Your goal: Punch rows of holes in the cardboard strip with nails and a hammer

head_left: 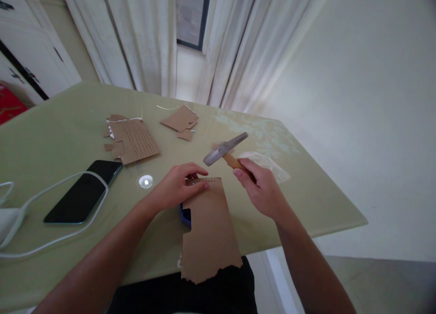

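Torn, hole-lined cardboard is touched by the left hand, grip unclear; a hammer is gripped by the right hand; a blue object is mostly hidden

Blue object mostly hidden by cardboard, red item cut off

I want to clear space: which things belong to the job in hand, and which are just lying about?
Probably in use:
hammer, in right hand
cardboard, under left hand
blue object beneath it

Apparently lying about:
phone
white cable
punched card
scraps
filmy sheet
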Action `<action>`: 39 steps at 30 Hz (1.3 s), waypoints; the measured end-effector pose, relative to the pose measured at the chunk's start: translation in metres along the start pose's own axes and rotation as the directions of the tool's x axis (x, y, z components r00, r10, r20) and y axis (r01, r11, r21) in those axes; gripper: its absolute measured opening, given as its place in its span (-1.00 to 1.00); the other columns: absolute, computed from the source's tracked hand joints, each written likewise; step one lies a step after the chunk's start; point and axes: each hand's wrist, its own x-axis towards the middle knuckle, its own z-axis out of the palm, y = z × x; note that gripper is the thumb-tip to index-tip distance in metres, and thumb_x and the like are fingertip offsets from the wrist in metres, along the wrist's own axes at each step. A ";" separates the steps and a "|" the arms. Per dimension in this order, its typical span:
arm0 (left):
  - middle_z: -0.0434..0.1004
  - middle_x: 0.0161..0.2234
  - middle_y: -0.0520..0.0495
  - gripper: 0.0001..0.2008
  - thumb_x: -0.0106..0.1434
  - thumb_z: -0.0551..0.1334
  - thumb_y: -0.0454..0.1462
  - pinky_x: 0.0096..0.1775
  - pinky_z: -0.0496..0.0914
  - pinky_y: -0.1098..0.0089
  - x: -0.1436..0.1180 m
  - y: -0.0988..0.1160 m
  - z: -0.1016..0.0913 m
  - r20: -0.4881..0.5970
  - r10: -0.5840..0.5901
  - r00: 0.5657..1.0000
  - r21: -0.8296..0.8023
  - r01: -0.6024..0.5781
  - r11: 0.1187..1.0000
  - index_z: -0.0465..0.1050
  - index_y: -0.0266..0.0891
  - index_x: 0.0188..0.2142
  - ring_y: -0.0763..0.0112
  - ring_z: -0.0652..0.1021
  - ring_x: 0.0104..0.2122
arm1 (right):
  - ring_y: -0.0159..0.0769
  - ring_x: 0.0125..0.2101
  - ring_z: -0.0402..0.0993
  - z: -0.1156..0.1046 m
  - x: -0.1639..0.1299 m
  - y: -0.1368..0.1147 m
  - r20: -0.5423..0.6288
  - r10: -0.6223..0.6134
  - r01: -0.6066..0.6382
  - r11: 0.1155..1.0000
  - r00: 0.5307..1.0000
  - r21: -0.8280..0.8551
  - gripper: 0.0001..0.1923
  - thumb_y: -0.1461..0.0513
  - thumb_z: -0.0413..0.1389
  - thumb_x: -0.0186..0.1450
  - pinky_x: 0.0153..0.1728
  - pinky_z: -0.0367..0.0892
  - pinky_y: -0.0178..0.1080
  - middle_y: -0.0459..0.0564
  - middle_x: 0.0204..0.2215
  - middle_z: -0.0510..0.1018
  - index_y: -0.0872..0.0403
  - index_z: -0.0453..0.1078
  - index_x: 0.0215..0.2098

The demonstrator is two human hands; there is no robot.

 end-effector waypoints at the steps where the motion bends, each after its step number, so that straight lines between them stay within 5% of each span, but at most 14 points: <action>1: 0.78 -0.16 -0.11 -0.67 0.38 0.39 -0.01 -0.23 0.56 0.36 0.000 0.001 0.001 0.016 -0.025 1.000 -0.008 0.025 1.000 0.74 -0.16 -0.07 0.28 0.68 -0.27 | -0.36 -0.54 0.26 0.004 0.007 0.005 -0.004 0.055 -0.054 0.983 0.998 0.173 -0.69 0.00 0.14 0.60 -0.49 0.14 -0.29 -0.17 -0.49 0.37 0.05 0.53 -0.06; 3: 0.79 -0.22 -0.09 -0.69 0.40 0.33 -0.04 -0.27 0.54 0.36 0.000 0.003 0.002 0.057 -0.080 0.995 -0.024 0.082 0.996 0.74 -0.18 -0.09 0.28 0.68 -0.31 | -0.44 -0.63 0.10 0.015 0.023 0.020 0.065 0.161 -0.171 0.836 0.985 0.522 -0.63 -0.07 0.19 0.55 -0.62 0.01 -0.34 -0.23 -0.52 0.30 0.05 0.52 -0.01; 6: 0.80 -0.21 -0.09 -0.68 0.39 0.34 -0.03 -0.31 0.52 0.37 0.000 0.005 0.002 0.088 -0.143 0.986 -0.062 0.148 0.987 0.73 -0.18 -0.08 0.27 0.68 -0.31 | -0.53 -0.67 -0.03 0.037 0.044 0.047 0.199 0.186 -0.270 0.543 0.962 0.795 -0.57 -0.08 0.38 0.38 -0.69 -0.07 -0.43 -0.29 -0.54 0.26 0.06 0.52 -0.06; 10: 0.81 -0.11 -0.14 -0.54 0.45 0.27 0.11 -0.23 0.56 0.32 0.004 0.002 -0.006 0.048 -0.203 0.978 -0.129 0.208 0.970 0.72 -0.17 -0.02 0.20 0.71 -0.21 | -0.56 -0.67 -0.25 0.059 0.051 0.078 0.270 0.176 -0.309 0.264 0.947 0.914 -0.59 0.00 0.46 0.29 -0.74 -0.12 -0.50 -0.37 -0.57 0.13 0.06 0.47 -0.13; 13: 0.78 -0.17 -0.17 -0.53 0.48 0.19 0.11 -0.16 0.56 0.21 0.004 -0.005 -0.025 -0.148 -0.296 0.944 0.068 0.308 0.949 0.69 -0.19 -0.10 0.15 0.69 -0.23 | -0.54 -0.67 -0.33 0.065 0.044 0.092 0.304 0.180 -0.333 0.160 0.936 0.929 -0.65 0.04 0.42 0.35 -0.75 -0.10 -0.54 -0.38 -0.58 0.05 0.03 0.42 -0.15; 15: 0.73 -0.22 -0.21 -0.64 0.47 0.24 0.02 -0.14 0.52 0.12 0.000 -0.011 -0.041 -0.341 -0.347 0.874 0.394 0.468 0.791 0.65 -0.19 -0.15 0.04 0.68 -0.22 | -0.54 -0.67 -0.34 0.064 0.040 0.097 0.334 0.183 -0.357 0.106 0.925 0.928 -0.68 0.07 0.40 0.38 -0.75 -0.08 -0.55 -0.38 -0.57 0.02 0.03 0.41 -0.13; 17: 0.68 -0.10 -0.31 -0.67 0.49 0.19 -0.05 -0.14 0.50 0.05 -0.009 -0.017 -0.056 -0.461 -0.334 0.822 0.650 0.569 0.503 0.63 -0.21 -0.17 -0.14 0.66 -0.08 | -0.54 -0.68 -0.33 0.062 0.039 0.099 0.343 0.195 -0.362 0.071 0.919 0.930 -0.70 0.08 0.38 0.39 -0.75 -0.08 -0.55 -0.38 -0.56 0.01 0.04 0.42 -0.12; 19: 0.63 -0.03 -0.39 -0.64 0.48 0.18 -0.02 -0.21 0.46 0.06 -0.018 -0.022 -0.068 -0.506 -0.334 0.795 0.763 0.593 0.256 0.61 -0.23 -0.14 -0.29 0.62 0.01 | -0.53 -0.67 -0.31 0.061 0.039 0.099 0.334 0.212 -0.349 0.034 0.918 0.937 -0.72 0.09 0.37 0.40 -0.75 -0.08 -0.53 -0.37 -0.56 0.01 0.04 0.42 -0.12; 22: 0.58 -0.02 -0.42 -0.62 0.53 0.07 -0.03 -0.29 0.38 0.11 -0.028 -0.027 -0.075 -0.519 -0.374 0.768 0.799 0.592 0.106 0.54 -0.24 -0.07 -0.34 0.62 -0.02 | -0.52 -0.67 -0.31 0.063 0.039 0.096 0.331 0.214 -0.333 -0.029 0.919 0.943 -0.74 0.11 0.36 0.41 -0.76 -0.08 -0.53 -0.37 -0.57 0.01 0.04 0.41 -0.14; 29: 0.55 -0.01 -0.40 -0.78 0.48 0.12 -0.15 -0.24 0.35 0.13 -0.022 -0.025 -0.067 -0.504 -0.400 0.766 0.779 0.603 0.172 0.44 -0.24 -0.12 -0.17 0.64 -0.11 | -0.52 -0.68 -0.30 0.065 0.039 0.093 0.347 0.238 -0.343 -0.061 0.907 0.937 -0.75 0.11 0.35 0.42 -0.75 -0.07 -0.52 -0.36 -0.57 0.00 0.02 0.38 -0.18; 39: 0.57 -0.08 -0.40 -0.64 0.53 -0.05 -0.29 -0.20 0.39 0.06 -0.018 -0.039 -0.064 -0.454 -0.376 0.808 0.788 0.561 0.255 0.53 -0.25 -0.08 -0.16 0.62 -0.14 | -0.56 -0.72 -0.19 0.068 0.039 0.099 0.381 0.190 -0.348 -0.185 0.905 0.919 -0.79 0.17 0.33 0.45 -0.76 -0.03 -0.53 -0.38 -0.61 0.12 0.05 0.38 -0.18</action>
